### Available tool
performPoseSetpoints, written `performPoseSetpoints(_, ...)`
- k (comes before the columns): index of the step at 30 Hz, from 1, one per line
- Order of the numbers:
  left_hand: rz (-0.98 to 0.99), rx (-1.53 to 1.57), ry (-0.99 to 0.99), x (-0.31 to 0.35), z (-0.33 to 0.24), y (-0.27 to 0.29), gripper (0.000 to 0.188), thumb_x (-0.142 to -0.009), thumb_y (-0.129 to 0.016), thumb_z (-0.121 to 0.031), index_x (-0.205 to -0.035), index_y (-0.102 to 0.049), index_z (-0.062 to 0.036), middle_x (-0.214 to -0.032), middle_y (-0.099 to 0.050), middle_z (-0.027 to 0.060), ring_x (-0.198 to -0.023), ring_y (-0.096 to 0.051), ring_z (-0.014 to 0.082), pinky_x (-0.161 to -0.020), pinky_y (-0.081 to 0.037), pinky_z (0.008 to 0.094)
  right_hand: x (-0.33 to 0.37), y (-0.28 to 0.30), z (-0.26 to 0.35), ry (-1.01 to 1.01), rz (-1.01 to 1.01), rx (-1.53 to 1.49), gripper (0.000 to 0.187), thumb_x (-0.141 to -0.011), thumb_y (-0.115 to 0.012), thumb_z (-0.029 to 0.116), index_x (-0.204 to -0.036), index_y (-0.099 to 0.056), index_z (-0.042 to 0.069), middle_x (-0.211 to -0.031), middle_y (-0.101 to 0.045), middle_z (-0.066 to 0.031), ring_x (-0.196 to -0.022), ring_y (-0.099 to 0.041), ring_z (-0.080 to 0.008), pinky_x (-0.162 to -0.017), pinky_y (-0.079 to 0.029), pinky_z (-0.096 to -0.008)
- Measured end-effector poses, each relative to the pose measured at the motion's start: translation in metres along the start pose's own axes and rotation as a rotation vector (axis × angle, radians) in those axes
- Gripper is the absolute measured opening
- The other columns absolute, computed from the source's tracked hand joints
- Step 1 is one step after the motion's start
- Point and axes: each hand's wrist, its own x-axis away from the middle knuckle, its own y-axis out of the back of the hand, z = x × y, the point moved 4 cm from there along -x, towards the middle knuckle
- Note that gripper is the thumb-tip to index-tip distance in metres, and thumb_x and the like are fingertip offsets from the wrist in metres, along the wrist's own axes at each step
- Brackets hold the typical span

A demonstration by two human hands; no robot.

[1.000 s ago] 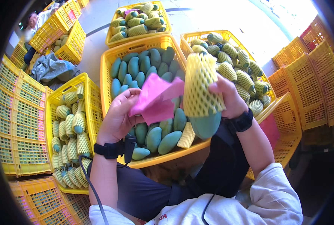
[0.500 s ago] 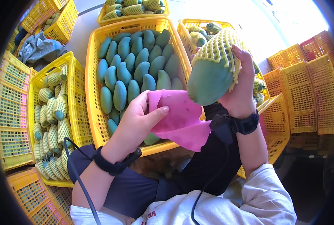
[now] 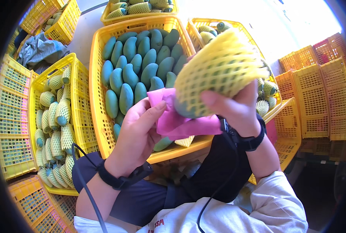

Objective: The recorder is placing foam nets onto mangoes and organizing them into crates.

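My right hand point(image 3: 233, 110) is closed round a green mango point(image 3: 186, 110) that wears a yellow foam net sleeve point(image 3: 221, 66). The net covers nearly all of the fruit, and one bare green end points down and left. My left hand point(image 3: 142, 122) pinches a pink cloth point(image 3: 176, 124) between thumb and fingers. This cloth lies right against the mango's bare end. Just beyond both hands stands a yellow crate point(image 3: 98, 66) of bare green mangoes point(image 3: 130, 75). A piece of foam net point(image 3: 185, 141) shows at the crate's near edge, below the cloth.
To the left, a yellow crate point(image 3: 76, 101) holds several netted mangoes point(image 3: 56, 139). Another crate point(image 3: 196, 29) with netted mangoes stands at the far right. Stacked yellow crates point(image 3: 312, 101) line the right side. A grey plastic bag point(image 3: 40, 50) lies at the far left.
The foam net has come down over most of the mango. The fruit has moved left and its bare end now meets the pink cloth, which has bunched up.
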Motion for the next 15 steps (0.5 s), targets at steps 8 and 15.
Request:
performPoseSetpoints(8,0.08,-0.061,-0.071,-0.015,0.002,0.002,0.072,-0.087,-0.037,-0.061,-0.126,-0.038,0.0,-0.116,-0.053,0.0099,-0.106,-0.054,0.0186,-0.088,-0.044,0.0328,-0.013,-0.014,-0.02,0.114,-0.103,0.289,0.065,-0.058,-0.08,0.02,-0.11,-0.048,-0.003,-0.098,-0.056,-0.0132,-0.093,-0.056,-0.0246,-0.081,-0.046,-0.0325)
performPoseSetpoints(15,0.125,-0.022,-0.042,-0.041,-0.001,0.023,0.091,-0.08,-0.024,-0.075,-0.136,-0.026,-0.0029,-0.131,-0.042,0.0129,-0.12,-0.043,0.0242,-0.097,-0.037,0.0396,-0.021,-0.023,-0.04,0.165,-0.033,0.672,0.074,-0.051,-0.08,0.032,-0.109,-0.047,0.001,-0.102,-0.053,-0.0174,-0.101,-0.048,-0.0313,-0.089,-0.038,-0.0413)
